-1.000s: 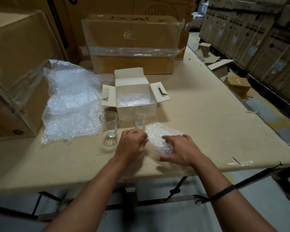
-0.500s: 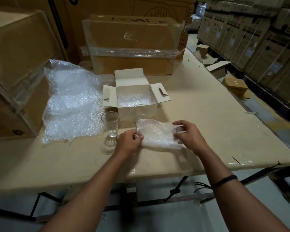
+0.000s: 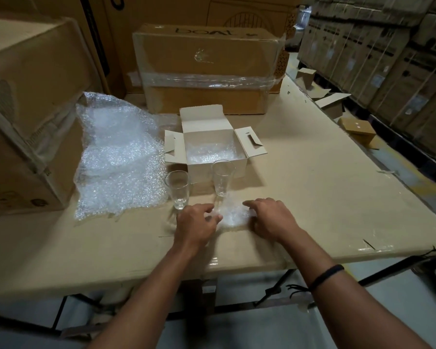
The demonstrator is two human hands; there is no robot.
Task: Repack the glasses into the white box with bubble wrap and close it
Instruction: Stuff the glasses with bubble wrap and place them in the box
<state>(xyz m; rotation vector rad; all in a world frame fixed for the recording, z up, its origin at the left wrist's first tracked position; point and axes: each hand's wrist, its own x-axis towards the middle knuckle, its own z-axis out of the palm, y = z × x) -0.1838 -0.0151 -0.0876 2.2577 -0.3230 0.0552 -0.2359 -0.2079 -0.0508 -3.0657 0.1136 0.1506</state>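
Note:
The open white box [image 3: 215, 170] stands mid-table with bubble wrap lining its bottom. Two empty clear glasses stand upright in front of it: one glass [image 3: 177, 190] to the left, the other glass [image 3: 222, 178] against the box's front wall. Just nearer than the glasses, a small piece of bubble wrap [image 3: 233, 215] lies bunched on the table. My left hand [image 3: 196, 224] holds its left edge with curled fingers. My right hand [image 3: 272, 219] curls over its right side. Whether anything is inside the bunched wrap is hidden.
A big loose sheet of bubble wrap [image 3: 118, 157] spreads left of the box. Large cardboard cartons stand at the far left [image 3: 28, 109] and behind the box [image 3: 207, 69]. The table [image 3: 325, 197] is covered in cardboard. Small boxes lie on the floor to the right.
The small bubble wrap piece was lifted and spread between both hands half a second ago; now it is down on the table again, bunched, with my hands closer together.

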